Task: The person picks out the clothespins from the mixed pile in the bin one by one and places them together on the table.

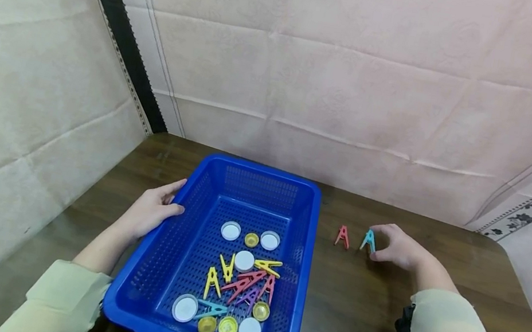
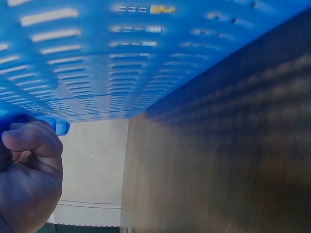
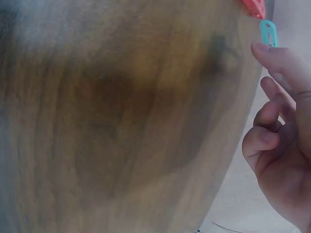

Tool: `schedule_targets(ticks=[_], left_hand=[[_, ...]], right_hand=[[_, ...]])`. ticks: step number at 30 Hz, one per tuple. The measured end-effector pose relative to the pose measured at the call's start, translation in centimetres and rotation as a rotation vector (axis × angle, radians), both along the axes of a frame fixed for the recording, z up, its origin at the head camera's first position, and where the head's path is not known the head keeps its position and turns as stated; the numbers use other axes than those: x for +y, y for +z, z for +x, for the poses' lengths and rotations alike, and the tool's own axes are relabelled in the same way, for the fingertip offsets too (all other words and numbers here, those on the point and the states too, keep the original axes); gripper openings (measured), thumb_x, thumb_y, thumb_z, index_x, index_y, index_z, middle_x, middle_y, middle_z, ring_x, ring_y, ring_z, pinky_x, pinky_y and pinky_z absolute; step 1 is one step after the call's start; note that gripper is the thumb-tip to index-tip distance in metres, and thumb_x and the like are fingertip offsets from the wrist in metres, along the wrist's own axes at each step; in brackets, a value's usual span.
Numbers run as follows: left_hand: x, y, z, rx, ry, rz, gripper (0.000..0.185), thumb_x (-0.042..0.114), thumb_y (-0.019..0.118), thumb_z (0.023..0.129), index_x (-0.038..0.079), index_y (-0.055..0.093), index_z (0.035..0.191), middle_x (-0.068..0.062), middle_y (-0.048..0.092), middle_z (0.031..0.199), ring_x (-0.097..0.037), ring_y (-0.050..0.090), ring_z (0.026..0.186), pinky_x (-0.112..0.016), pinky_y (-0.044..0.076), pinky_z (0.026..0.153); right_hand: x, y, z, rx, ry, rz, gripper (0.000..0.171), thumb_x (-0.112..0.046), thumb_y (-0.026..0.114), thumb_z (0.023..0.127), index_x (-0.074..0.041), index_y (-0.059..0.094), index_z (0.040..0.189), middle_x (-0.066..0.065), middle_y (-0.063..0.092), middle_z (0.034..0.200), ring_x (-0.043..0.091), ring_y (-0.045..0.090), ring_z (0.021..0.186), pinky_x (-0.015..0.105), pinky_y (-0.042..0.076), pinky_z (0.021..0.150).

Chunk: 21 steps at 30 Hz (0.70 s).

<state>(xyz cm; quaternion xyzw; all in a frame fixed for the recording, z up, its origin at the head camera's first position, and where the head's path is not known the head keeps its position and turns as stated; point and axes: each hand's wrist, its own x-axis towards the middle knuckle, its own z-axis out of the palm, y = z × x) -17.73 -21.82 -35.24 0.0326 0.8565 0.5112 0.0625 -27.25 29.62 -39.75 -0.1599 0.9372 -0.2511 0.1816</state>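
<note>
Teal clothespin [image 1: 368, 240]: stands on its legs on the wooden table [image 1: 367, 315], right of the basket, toward the table's far edge. Right hand [image 1: 396, 247]: beside the pin, fingers loosely bent, one fingertip [image 3: 261, 48] at the pin's top; the right wrist view shows no closed grip, and true contact cannot be told.

Red clothespin [image 1: 342, 236]: standing just left of the teal one, apart from it, between it and the basket.

Blue basket [image 1: 304, 236]: perforated plastic, on the left half of the table. Left hand [image 1: 150, 211]: fingers curled over its left rim, gripping it.

Basket contents: white caps [image 1: 231, 230], yellow caps [image 1: 251, 240], and a heap of yellow, red, pink, purple and teal clothespins [image 1: 242, 281] toward the near end.
</note>
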Motion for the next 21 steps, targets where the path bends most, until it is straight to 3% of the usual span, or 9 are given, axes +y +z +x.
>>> schedule_targets(ticks=[8,15,21], left_hand=[[0.0,-0.3,-0.3,0.006,0.004,-0.008,0.063,0.012,0.055,0.092,0.002,0.027,0.147,-0.019,0.062,0.090,-0.025,0.065,0.064,-0.035,0.055,0.055],[-1.6,-3.6,-1.9,-0.002,0.017,0.026,0.067,0.021,0.059,0.090,0.015,0.026,0.149,-0.017,0.062,0.092,-0.026,0.065,0.065,-0.038,0.055,0.054],[-1.1,-2.7,-1.6,-0.006,0.014,0.029,0.066,0.016,0.058,0.091,0.009,0.026,0.148,-0.016,0.063,0.090,-0.025,0.065,0.064,-0.037,0.054,0.054]], right_hand=[[-0.1,-1.2,-0.1,-0.018,-0.037,-0.005,0.070,-0.020,0.070,0.082,0.000,0.037,0.140,0.031,0.024,0.130,0.046,0.034,0.113,0.063,0.034,0.090],[0.2,-2.1,-0.5,-0.036,-0.029,-0.015,0.070,-0.020,0.069,0.082,0.002,0.035,0.140,0.030,0.034,0.124,0.042,0.034,0.113,0.061,0.035,0.091],[0.3,-2.4,-0.4,-0.058,-0.042,-0.016,0.071,-0.023,0.068,0.083,-0.002,0.033,0.142,0.030,0.038,0.121,0.042,0.038,0.111,0.058,0.037,0.088]])
